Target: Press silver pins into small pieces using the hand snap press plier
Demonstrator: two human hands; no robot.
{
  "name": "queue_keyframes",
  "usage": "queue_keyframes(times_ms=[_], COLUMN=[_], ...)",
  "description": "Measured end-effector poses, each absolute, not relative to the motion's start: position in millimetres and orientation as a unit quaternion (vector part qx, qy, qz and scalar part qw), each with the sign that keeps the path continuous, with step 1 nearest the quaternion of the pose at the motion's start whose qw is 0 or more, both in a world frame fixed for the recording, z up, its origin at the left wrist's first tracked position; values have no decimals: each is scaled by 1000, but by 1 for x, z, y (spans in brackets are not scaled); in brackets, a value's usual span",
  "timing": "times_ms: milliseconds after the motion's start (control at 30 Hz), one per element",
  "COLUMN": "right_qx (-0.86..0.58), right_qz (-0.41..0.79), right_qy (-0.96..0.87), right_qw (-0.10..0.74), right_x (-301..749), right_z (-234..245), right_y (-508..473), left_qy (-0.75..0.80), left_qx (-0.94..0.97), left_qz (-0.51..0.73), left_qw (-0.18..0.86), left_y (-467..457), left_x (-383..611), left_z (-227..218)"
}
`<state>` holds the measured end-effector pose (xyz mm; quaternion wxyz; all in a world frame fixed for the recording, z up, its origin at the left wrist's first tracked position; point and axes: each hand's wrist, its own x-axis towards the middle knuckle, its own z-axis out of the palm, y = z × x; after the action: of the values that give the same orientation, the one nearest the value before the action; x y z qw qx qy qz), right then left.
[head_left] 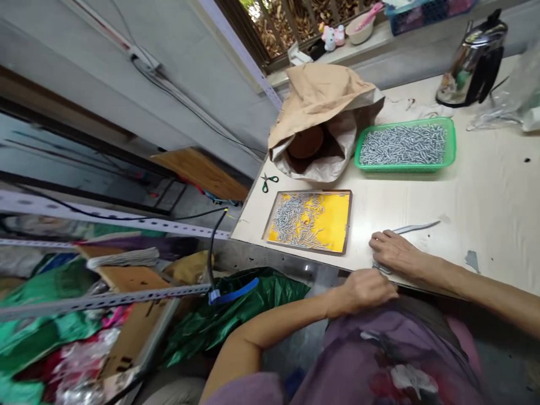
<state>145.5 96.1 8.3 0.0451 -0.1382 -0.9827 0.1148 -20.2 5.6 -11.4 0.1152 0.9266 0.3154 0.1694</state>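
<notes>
My right hand [394,251] rests at the near edge of the pale table [485,191], fingers curled down over something small and grey at the edge. My left hand [366,289] sits just below the table edge, closed against my right hand and over my lap; what it holds is hidden. A thin grey strip [415,227] lies on the table just beyond my right hand. To the left stands a brown-framed yellow tray [333,216] with several silver screws. A green basket [450,147] full of screws sits farther back.
An open brown paper sack [324,107] stands behind the yellow tray, green-handled scissors [266,181] beside it. A steel kettle [475,62] and a clear plastic bag [514,95] are at the far right. Left of the table lie perforated metal rails [126,297], cardboard and green bags.
</notes>
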Motion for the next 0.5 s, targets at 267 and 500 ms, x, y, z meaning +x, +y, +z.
queue_keyframes(times_ms=[267, 500], right_qx=[-204, -397], right_qz=[138, 82], right_qy=[-942, -829], right_qw=[226, 385], right_x=[153, 169], right_z=[18, 79], right_y=[122, 226], left_qy=[673, 659], left_qx=[739, 748], left_qz=[39, 59], left_qw=[9, 50], left_y=[63, 70], left_x=[-148, -153], left_z=[9, -2])
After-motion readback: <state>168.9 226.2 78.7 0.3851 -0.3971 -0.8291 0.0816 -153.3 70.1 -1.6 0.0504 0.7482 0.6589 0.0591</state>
